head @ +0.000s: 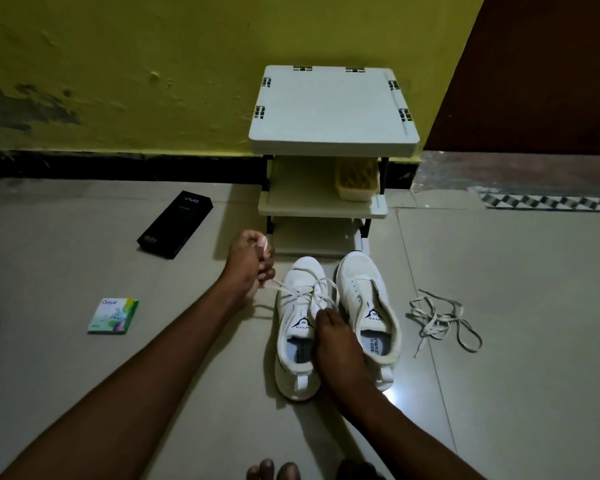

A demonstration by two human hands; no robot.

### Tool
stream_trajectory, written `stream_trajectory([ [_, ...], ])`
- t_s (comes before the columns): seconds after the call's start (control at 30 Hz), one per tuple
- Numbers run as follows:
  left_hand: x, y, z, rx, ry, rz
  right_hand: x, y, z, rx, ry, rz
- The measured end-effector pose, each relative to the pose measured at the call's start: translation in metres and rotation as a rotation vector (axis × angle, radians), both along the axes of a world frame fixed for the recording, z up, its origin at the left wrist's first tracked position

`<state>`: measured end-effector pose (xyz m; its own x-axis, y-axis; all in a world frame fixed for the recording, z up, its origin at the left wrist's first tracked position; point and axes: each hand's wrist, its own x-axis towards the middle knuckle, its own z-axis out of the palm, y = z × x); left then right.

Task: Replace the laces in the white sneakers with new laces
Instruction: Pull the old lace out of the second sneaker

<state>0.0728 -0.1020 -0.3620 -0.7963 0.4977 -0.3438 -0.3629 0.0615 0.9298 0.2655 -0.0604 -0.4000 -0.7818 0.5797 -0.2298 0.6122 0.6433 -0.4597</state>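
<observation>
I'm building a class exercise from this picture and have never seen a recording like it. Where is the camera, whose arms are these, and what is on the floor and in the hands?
There is no machine here. A person wears one camera on the head, looking forward and down, so both arms are their own. The left hand grips a lace that runs into the laced sneaker. The right hand rests on that same sneaker, with its fingers at the lacing; I cannot tell whether they pinch anything. Beside it stands the unlaced sneaker. A loose lace lies tangled on the tiled floor to the right. A black box and a small green packet lie to the left. A white shelf rack stands against the wall behind.
</observation>
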Motion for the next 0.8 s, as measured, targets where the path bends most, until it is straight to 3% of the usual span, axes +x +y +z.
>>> stream_trajectory([
  [0.03,0.0,-0.005,-0.005,-0.077,0.142,-0.111,0.0,0.0,0.0,-0.001,0.001,-0.003],
  [0.13,0.002,-0.015,-0.019,-0.429,0.856,-0.636,-0.002,0.0,-0.001,-0.003,0.005,-0.007],
  [0.2,0.008,-0.015,-0.025,-0.656,1.024,-0.917,-0.004,-0.001,-0.001,-0.007,0.015,-0.007],
  [0.33,0.014,-0.004,-0.02,-0.801,1.248,-0.845,-0.004,-0.001,0.001,-0.009,-0.005,-0.004],
  [0.43,0.015,0.005,-0.006,-0.965,1.558,-0.862,-0.005,-0.001,0.0,-0.006,-0.016,0.002],
  [0.5,0.011,0.008,-0.008,-1.029,1.634,-0.812,-0.005,0.0,0.0,0.008,-0.012,0.004],
  [0.53,0.008,0.006,-0.012,-1.005,1.56,-0.758,-0.006,0.0,-0.001,0.01,-0.01,0.004],
  [0.57,0.006,0.004,-0.017,-0.897,1.365,-0.665,-0.006,0.0,-0.001,0.01,-0.012,0.006],
  [0.7,0.01,0.004,-0.017,-0.062,0.064,0.008,-0.005,0.0,0.002,0.006,-0.003,0.008],
  [0.73,0.009,0.003,-0.016,0.088,-0.102,0.114,-0.005,0.0,0.001,0.007,0.005,0.007],
  [0.77,0.006,0.001,-0.015,0.118,-0.085,0.14,-0.005,0.0,0.0,0.01,0.012,0.002],
  [0.8,0.002,-0.003,-0.017,0.052,0.107,0.08,-0.006,0.0,-0.001,0.016,0.016,-0.003],
])
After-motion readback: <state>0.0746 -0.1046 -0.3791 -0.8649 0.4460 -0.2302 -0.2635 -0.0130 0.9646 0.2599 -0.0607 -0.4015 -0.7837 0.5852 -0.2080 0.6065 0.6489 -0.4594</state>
